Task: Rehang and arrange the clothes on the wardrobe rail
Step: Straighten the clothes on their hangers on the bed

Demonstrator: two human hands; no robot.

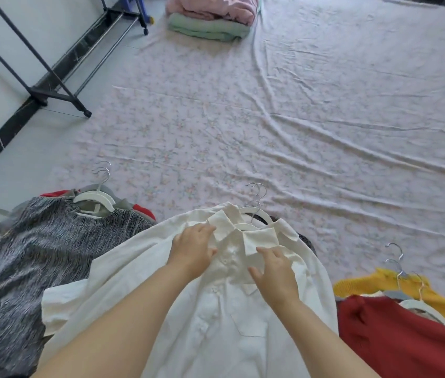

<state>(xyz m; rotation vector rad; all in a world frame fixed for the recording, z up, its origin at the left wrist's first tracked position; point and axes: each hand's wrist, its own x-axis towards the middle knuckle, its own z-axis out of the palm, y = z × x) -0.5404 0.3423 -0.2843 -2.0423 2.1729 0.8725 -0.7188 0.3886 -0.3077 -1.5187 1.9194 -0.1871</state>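
1. Wrinkled floral sheet (297, 118) fills the view; a black metal wardrobe rail (38, 58) stands far left, well apart from the clothes.
2. Near left, a grey speckled top (38, 255) lies limp on a white hanger (94, 199).
3. In the centre lies the white shirt (216, 336), thin and creased. The left hand (192, 252) is at its collar; whether it pinches or merely rests cannot be told. The right hand (273, 271) is spread on the placket.
4. Likely risk: once lifted, the unfastened shirt could slide off its smooth shirt hanger (257, 214).
5. Near right lie a red garment (396, 345) and a yellow knit (366, 285), whose wire hooks could snag.
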